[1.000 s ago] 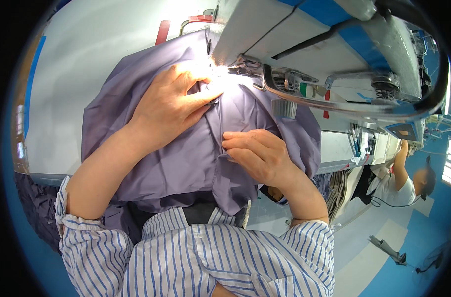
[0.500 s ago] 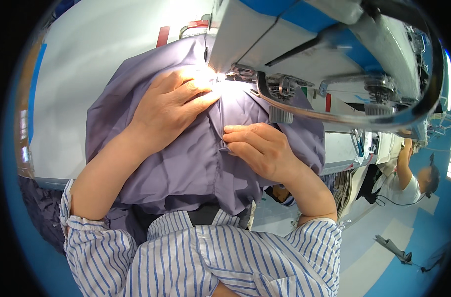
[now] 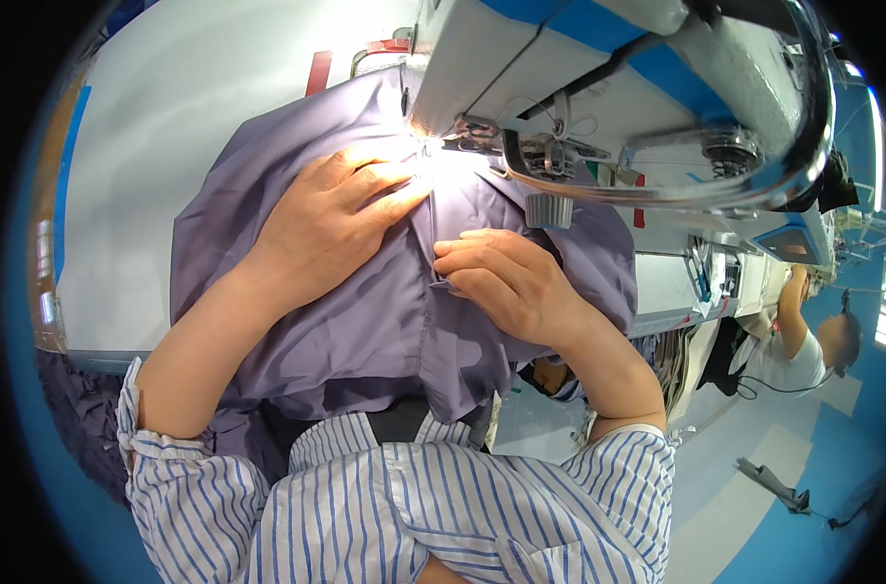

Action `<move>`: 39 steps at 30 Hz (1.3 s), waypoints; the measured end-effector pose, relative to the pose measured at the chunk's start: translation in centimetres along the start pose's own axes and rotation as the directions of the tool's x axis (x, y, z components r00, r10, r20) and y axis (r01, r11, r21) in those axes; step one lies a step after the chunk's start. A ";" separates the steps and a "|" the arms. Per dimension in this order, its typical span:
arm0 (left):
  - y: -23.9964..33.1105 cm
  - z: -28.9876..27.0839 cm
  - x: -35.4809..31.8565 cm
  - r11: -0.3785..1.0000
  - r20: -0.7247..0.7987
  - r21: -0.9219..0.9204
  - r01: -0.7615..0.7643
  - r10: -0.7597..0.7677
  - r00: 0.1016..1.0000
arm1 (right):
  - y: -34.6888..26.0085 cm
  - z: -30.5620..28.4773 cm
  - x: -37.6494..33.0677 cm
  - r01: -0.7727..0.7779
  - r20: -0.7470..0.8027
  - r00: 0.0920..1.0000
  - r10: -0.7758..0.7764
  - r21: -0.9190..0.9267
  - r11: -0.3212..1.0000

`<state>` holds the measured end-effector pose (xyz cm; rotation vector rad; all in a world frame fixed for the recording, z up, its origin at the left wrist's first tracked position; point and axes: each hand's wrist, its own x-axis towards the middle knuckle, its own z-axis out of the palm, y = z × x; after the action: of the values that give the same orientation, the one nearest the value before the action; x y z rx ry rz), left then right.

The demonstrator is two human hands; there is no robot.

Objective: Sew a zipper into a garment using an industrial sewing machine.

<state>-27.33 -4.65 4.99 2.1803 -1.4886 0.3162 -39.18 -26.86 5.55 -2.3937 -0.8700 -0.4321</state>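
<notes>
A large piece of purple cloth (image 3: 355, 355) is spread under the head of a white and blue sewing machine (image 3: 598, 92), with a seam running down its middle toward me. My left hand (image 3: 331, 214) lies flat on the cloth left of this seam, fingers stretched out close to the brightly lit needle area. Glare washes out the needle and those fingertips. On the seam, nearer to me, my right hand (image 3: 511, 282) pinches a fold of the cloth; its thumb is mostly hidden. Part of the cloth hangs over the table's front edge toward my lap.
Over the right of the cloth reach a curved metal rod (image 3: 657, 202) and a grey ribbed knob (image 3: 549, 210). The white table (image 3: 122, 243) extends left. Dark purple cloth (image 3: 83, 419) hangs below its left edge. Small tools (image 3: 698, 268) lie right; another person (image 3: 803, 346) sits beyond.
My right hand has shifted slightly forward and left along the seam, its fingers straighter. My left hand has barely moved. The curved metal rod appears higher in the view.
</notes>
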 end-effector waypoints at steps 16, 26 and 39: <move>-1.7 0.2 -0.2 0.986 -0.007 -0.168 0.019 -0.021 1.000 | 0.9 -0.3 1.1 -0.020 0.035 0.999 0.019 0.020 1.000; -1.8 -0.4 0.9 0.992 0.022 -0.126 -0.009 0.012 1.000 | 1.7 -0.3 1.4 -0.035 0.056 0.998 0.034 0.024 0.999; 5.4 -3.1 -0.3 0.906 0.348 -0.092 0.414 -0.360 0.866 | 0.4 -0.4 0.6 -0.336 0.103 0.939 0.328 0.061 0.940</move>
<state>-32.16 -4.45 8.89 2.4069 -1.1334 -0.3083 -38.53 -27.05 5.94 -2.4401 -0.4920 -0.1542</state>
